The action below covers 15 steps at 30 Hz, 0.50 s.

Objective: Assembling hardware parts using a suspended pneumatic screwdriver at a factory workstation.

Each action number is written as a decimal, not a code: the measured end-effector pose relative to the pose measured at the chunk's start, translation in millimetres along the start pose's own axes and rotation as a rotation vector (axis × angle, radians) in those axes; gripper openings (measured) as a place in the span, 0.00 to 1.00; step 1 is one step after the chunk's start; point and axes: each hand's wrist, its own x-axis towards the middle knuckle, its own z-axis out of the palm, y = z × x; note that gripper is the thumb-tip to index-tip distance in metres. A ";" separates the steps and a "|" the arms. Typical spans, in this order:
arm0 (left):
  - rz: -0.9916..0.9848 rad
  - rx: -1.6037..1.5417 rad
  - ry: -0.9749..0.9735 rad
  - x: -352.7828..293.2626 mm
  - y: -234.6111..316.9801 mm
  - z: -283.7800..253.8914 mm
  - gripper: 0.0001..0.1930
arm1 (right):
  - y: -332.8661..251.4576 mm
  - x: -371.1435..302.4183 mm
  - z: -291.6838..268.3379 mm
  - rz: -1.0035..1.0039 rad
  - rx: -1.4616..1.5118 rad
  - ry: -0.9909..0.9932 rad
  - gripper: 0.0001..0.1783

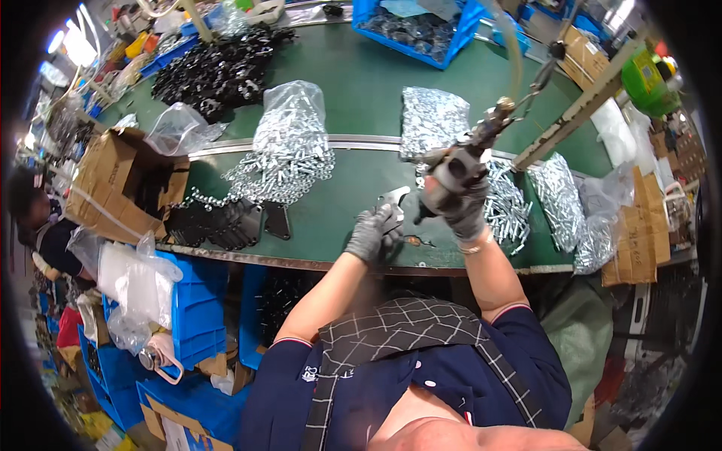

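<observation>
My left hand, in a grey glove, is closed round a small part with a shiny metal face, just above the near part of the green bench. Beside it, my right hand, also gloved, grips a hanging power screwdriver. The tool's lower end is partly hidden by the hand, and I cannot tell whether it touches the part. Loose silver bolts lie just right of that hand. Flat black plates lie in a row farther left, near a spilled heap of small silver fasteners.
A metal rail crosses the green bench. An open cardboard box stands left; black parts are heaped behind it. A blue crate sits at the back. A slanted post and bagged bolts are at right.
</observation>
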 end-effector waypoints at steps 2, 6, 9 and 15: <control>0.086 0.163 -0.066 -33.9 33.3 -25.8 0.14 | -25.5 1.9 -9.8 -0.143 -0.179 -0.070 0.24; -0.163 0.726 -0.256 -107.0 114.1 -105.1 0.18 | -27.1 14.6 -31.6 -0.199 -0.334 -0.018 0.24; 0.046 0.846 0.021 -110.5 114.6 -151.8 0.21 | -7.5 26.2 -43.2 -0.200 -0.325 0.074 0.23; 0.400 1.906 0.900 -47.9 84.7 -162.9 0.33 | 5.4 48.6 -39.7 -0.524 -0.780 0.025 0.20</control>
